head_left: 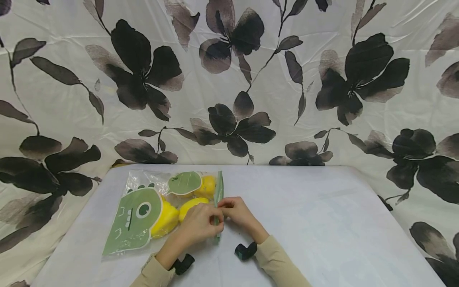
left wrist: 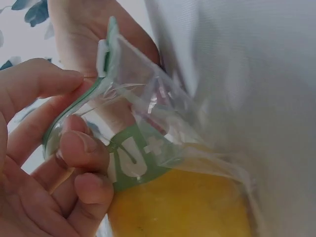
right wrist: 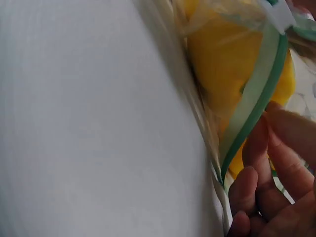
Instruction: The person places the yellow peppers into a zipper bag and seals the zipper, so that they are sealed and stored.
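A clear zip bag (head_left: 125, 235) with green dinosaur-face prints lies on the left half of the table, holding yellow lemons (head_left: 165, 219). Its green zip edge (head_left: 220, 185) runs along the right side. My left hand (head_left: 197, 225) pinches this edge between thumb and fingers, on the bag's side. Across from it, my right hand (head_left: 239, 213) grips the same edge with its fingertips. A whitish slider (left wrist: 102, 57) sits on the zip in the left wrist view; the slider (right wrist: 280, 16) also shows near the top of the right wrist view. The plastic near the zip is raised and creased.
The bag and hands are over a white-covered table (head_left: 322, 223). Behind it hangs a white curtain (head_left: 297, 111) with dark flower prints. Black wrist-worn devices (head_left: 246, 251) show below both hands, next to the beige sleeves (head_left: 281, 263).
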Motion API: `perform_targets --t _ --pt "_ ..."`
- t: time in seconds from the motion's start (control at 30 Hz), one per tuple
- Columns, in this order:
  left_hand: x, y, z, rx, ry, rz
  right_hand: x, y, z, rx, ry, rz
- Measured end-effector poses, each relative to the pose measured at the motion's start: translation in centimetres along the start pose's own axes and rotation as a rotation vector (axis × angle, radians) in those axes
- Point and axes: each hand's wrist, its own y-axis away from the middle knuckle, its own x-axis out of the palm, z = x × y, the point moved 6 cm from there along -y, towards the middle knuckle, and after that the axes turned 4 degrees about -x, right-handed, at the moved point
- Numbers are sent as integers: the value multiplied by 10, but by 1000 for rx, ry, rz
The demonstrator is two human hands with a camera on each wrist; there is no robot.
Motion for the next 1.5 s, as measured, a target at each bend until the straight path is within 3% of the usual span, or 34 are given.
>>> perform_targets --t 0.13,0.27,0.4,0.63,0.73,0.9,0.97,1.03,1.17,1.3,1.4,1.5 --pt "-2 -3 1 -16 -1 23 -7 -5 -19 33 -21 -26" --pt "-8 -4 1 -85 27 88 -13 3 -24 95 -16 5" --pt "-20 -7 -1 -126 35 121 -10 19 -21 150 -4 146" --pt "-33 -10 -6 -92 13 140 5 45 -11 169 -79 351" --pt "-34 -9 -7 -90 25 153 10 50 -8 152 -73 372" --pt "-38 -5 -8 -95 60 144 17 51 -8 124 -57 328" --pt "-37 0 -9 -109 123 158 19 50 -9 122 -59 297" --pt "-34 6 -8 -135 260 211 20 49 -11 123 -56 270" --pt "-17 25 -2 -248 600 407 20 51 -16 175 -88 209" --pt "7 53 6 -388 794 551 17 53 -19 240 -155 148" --pt "23 69 8 -442 903 568 15 52 -21 266 -218 108" --pt "34 72 6 -435 1016 528 14 51 -23 283 -282 81"
